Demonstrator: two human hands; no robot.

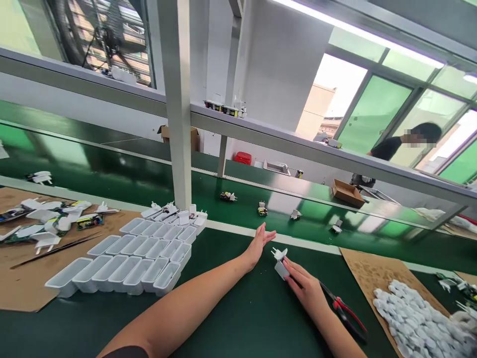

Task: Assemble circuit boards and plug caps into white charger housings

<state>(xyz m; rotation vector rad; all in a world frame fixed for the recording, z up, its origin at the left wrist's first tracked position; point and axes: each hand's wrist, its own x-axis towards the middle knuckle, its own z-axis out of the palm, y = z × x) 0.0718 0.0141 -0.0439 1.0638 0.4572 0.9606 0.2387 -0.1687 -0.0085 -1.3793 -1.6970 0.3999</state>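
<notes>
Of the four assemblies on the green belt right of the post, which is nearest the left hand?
The second assembly from the left, just beyond the left hand; the first is farther left, third and fourth farther right.

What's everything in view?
Worktop: one, green, foreground
Plastic case with plug part: one, white, centre
Open rectangular plastic cases: about twenty, white, left
Flat cardboard sheets: at least two, brown, left, right
Circuit boards with plug parts: many, green-yellow-white, left, far right
Thin pointed tool: one, dark, left sheet
Small plastic pieces: many, white, right sheet
Pliers: one, red-black, lower right
Loose plug assemblies: at least five, mostly white, behind worktop
Metal shelf: one, grey, upper view
Cardboard boxes: two, brown, background
Bladed fan: one, dark, upper left
Windows: several, greenish, background
Other person: one, dark top, right
Left hand: one, open, centre
Right hand: one, holding case
</notes>
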